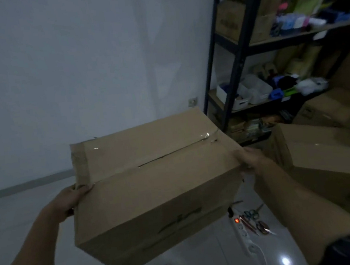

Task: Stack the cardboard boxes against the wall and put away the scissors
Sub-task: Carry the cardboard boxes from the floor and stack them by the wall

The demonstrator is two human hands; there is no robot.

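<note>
1. We have the cardboard box point(154, 188) up off the floor, our left hand point(69, 200) clamped on its 9 o'clock end with the thumb over the top edge, our right hand point(251, 160) gripping the 3 o'clock end.
2. We judge this the carrying step: the wall point(87, 66) stands bare at 12 o'clock, with no stack visible there.
3. Next we'd need to walk it forward and lower it flat, close against the wall, keeping both ends level.
4. The box's top flaps are shut, the tape along the seam torn; what's inside we can't tell.
5. A second box point(323, 160) waits at 3 o'clock, closed too.
6. The scissors point(251, 213) lie on the floor at 5 o'clock, beside a power strip point(243, 231); still to be put away.
7. The shelving rack point(270, 57) at 1 o'clock holds cartons and plastic tubs of blurred odds and ends.
</note>
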